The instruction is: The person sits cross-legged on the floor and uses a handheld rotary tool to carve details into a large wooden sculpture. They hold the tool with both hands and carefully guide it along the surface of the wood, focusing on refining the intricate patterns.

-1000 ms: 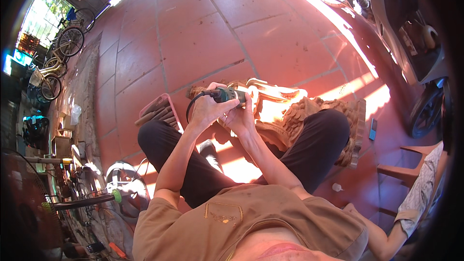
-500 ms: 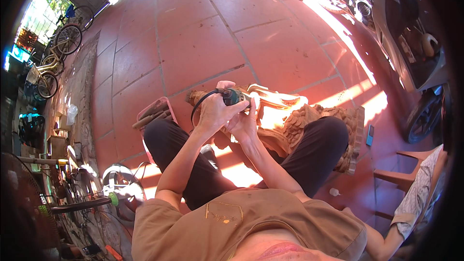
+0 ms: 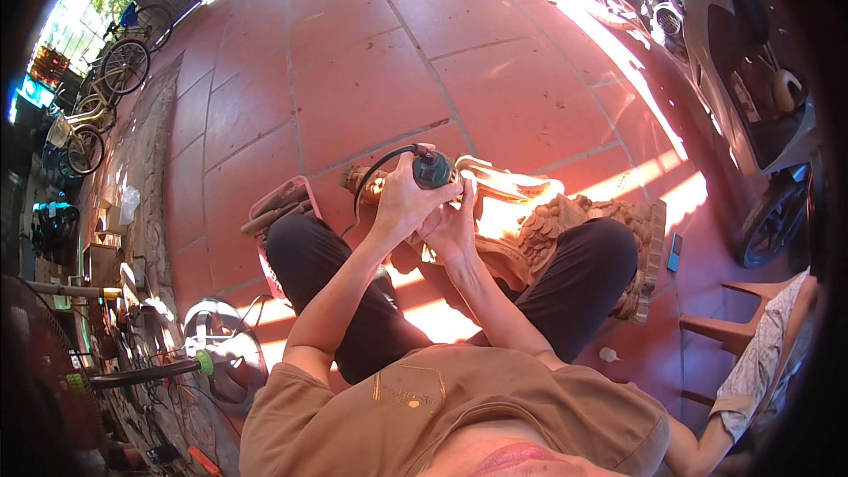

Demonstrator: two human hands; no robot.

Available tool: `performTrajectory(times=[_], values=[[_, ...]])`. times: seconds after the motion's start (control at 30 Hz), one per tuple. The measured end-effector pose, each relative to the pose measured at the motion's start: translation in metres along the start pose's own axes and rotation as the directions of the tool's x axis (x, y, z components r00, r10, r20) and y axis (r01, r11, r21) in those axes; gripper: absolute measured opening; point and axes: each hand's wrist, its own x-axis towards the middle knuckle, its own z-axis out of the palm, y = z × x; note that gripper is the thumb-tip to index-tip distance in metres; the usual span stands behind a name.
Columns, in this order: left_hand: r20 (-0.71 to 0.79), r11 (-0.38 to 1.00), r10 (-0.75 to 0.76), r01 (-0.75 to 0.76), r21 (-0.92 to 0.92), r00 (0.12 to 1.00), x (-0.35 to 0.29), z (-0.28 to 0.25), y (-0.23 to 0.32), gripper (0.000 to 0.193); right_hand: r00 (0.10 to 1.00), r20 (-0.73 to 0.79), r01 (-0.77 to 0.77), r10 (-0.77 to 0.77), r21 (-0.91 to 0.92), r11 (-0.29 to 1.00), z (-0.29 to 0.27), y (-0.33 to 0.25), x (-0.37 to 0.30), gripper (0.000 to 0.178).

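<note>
My left hand (image 3: 401,201) is closed round a dark green corded power tool (image 3: 432,170), with a black cord running from its rear end past my wrist. My right hand (image 3: 452,223) is closed at the tool's lower end, finger and thumb against it. The working tip is hidden by my hands. Under and beyond both hands lies a carved wooden piece (image 3: 541,231), light brown with scale-like and curling relief. It stretches from in front of my left knee to beyond my right knee, partly covered by my leg and brightly sunlit in the middle.
A pink basket (image 3: 303,184) with several long-handled tools stands by my left knee. On the right are a phone-like object (image 3: 675,253), a brown plastic chair (image 3: 726,326) and a motorbike (image 3: 767,214). Bicycles (image 3: 124,66) and clutter line the left side; red tiles (image 3: 353,79) stretch ahead.
The power tool has tilted so its rear end points up more, and my left hand has turned with it. My right hand has barely moved.
</note>
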Motion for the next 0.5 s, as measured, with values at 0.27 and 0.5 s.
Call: performTrajectory(times=[0.27, 0.5], values=[[0.019, 0.997, -0.008, 0.009, -0.07, 1.0, 0.002, 0.005, 0.012, 0.06, 0.999, -0.032, 0.021, -0.02, 0.031, 0.999, -0.001, -0.004, 0.0, 0.068], [0.068, 0.936, 0.019, 0.006, -0.352, 0.998, 0.004, 0.015, -0.006, 0.056, 0.999, -0.034, 0.017, -0.017, -0.004, 1.0, -0.003, -0.004, 0.0, 0.069]])
